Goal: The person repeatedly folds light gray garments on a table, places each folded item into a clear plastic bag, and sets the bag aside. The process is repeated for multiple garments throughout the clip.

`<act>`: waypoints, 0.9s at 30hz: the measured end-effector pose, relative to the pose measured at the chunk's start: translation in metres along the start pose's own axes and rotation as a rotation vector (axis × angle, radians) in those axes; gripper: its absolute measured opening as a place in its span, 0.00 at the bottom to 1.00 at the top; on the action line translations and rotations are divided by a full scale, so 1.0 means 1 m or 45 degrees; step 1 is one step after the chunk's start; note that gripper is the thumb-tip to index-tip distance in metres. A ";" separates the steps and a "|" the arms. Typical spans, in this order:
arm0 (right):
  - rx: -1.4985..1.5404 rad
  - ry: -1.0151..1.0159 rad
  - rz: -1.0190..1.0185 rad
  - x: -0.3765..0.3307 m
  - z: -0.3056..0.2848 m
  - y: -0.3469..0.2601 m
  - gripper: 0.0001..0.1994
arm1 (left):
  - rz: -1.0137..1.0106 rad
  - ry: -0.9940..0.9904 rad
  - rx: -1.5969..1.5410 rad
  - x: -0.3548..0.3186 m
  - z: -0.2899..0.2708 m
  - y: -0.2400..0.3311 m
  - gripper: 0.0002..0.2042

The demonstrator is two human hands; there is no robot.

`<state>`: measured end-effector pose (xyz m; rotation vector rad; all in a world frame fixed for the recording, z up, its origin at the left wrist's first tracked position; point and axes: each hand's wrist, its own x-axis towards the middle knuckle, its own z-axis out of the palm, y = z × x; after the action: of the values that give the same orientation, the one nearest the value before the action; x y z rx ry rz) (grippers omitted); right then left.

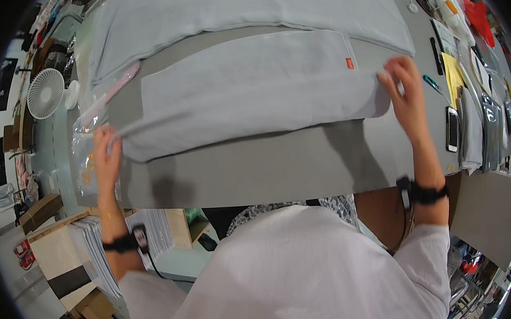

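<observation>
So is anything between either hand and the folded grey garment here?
Nothing visible. The left hand already pinches the folded grey garment at its near-left corner, and the right hand grips its right edge. A clear plastic bag lies beside the left hand, not between.

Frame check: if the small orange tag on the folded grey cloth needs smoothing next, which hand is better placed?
Probably the right hand: it rests on the near right end of the folded light-grey cloth, close to the small orange tag. The left hand pinches the far left corner.
</observation>
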<state>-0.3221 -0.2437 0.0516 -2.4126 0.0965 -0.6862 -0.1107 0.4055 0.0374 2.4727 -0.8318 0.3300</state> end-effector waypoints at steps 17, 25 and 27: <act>-0.687 -0.061 0.290 -0.049 0.065 0.059 0.14 | 0.236 -0.371 0.252 0.026 0.140 0.121 0.41; 0.831 0.048 1.094 -0.028 -0.019 0.055 0.27 | -0.070 -0.157 -0.358 -0.015 0.128 0.162 0.36; 0.957 0.015 0.928 -0.007 0.005 -0.003 0.30 | -0.489 0.023 -0.940 -0.007 0.120 0.149 0.32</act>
<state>-0.3261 -0.2366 0.0470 -1.4906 0.5776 -0.3027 -0.2002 0.2428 -0.0083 1.8611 -0.3534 -0.0885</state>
